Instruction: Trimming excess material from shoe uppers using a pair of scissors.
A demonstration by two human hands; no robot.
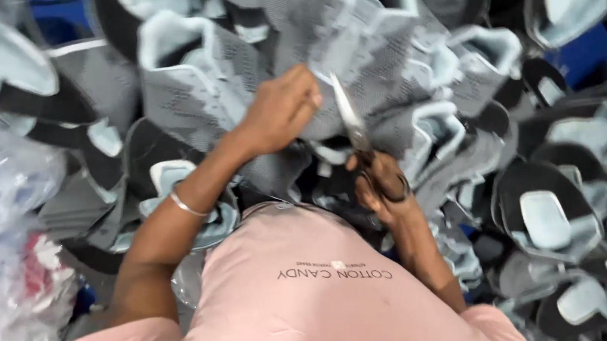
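Your left hand [283, 109] is pinching the grey shoe upper [351, 53] above the pile while your right hand [382, 185] is gripping scissors [353, 124], whose blades, close to your fingertips, could nick them.

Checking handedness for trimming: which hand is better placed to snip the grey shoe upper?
Right: the right hand holds the scissors, blades at the grey shoe upper that the left hand grips.
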